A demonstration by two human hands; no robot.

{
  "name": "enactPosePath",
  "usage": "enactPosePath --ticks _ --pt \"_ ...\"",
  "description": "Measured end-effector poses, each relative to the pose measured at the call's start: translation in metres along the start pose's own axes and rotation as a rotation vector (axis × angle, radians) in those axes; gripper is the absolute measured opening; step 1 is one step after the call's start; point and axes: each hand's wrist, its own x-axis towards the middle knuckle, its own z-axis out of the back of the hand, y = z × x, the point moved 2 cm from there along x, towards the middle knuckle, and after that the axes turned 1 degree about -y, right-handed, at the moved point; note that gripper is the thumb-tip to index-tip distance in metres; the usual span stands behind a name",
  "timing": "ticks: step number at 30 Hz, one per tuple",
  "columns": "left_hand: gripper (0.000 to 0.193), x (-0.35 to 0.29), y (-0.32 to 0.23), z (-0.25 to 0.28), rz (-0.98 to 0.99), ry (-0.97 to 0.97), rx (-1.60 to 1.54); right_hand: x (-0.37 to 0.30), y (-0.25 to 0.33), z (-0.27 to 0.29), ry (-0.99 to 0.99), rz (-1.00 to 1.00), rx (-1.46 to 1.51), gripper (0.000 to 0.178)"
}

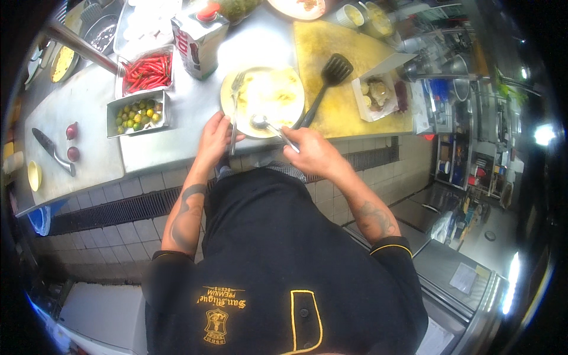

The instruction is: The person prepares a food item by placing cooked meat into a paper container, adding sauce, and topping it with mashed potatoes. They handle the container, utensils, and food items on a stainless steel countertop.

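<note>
A round pale-yellow plate [226,93] of yellowish food [278,89] sits at the table's front edge; glare washes out the middle of the food. At the plate's left side, my left hand [214,139] has its fingers closed about the handle of a fork [235,100], whose tines point away from me. My right hand [313,152] grips a metal spoon [273,126] by its handle, with the bowl over the plate's near part. Just right of the plate, a black slotted turner [337,70] lies partly on a yellow cutting board [319,44].
Left of the plate are a carton [200,44], a tray of red chilies [147,72] and a tray of small green citrus [139,114]. Farther left lie a knife [52,151] and red onions [72,131]. An open box of food [377,94] stands on the board's right.
</note>
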Motion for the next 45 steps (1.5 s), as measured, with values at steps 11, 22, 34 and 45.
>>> enactPosePath --ticks 11,22,34,45 --pt "0.043 0.005 0.004 0.002 0.02 -0.016 0.034 -0.005 -0.097 -0.012 0.518 -0.37 1.82 0.059" --pt "0.039 0.003 0.007 -0.003 -0.047 -0.048 0.087 -0.107 -0.144 0.088 -0.204 -0.05 1.924 0.069" --pt "0.035 0.004 0.009 -0.003 -0.063 -0.226 0.109 -0.099 -0.264 0.117 -0.436 -0.502 0.838 0.051" --pt "0.037 0.003 0.008 -0.009 -0.081 -0.214 0.186 -0.085 -0.271 0.096 -0.611 -0.34 0.125 0.056"
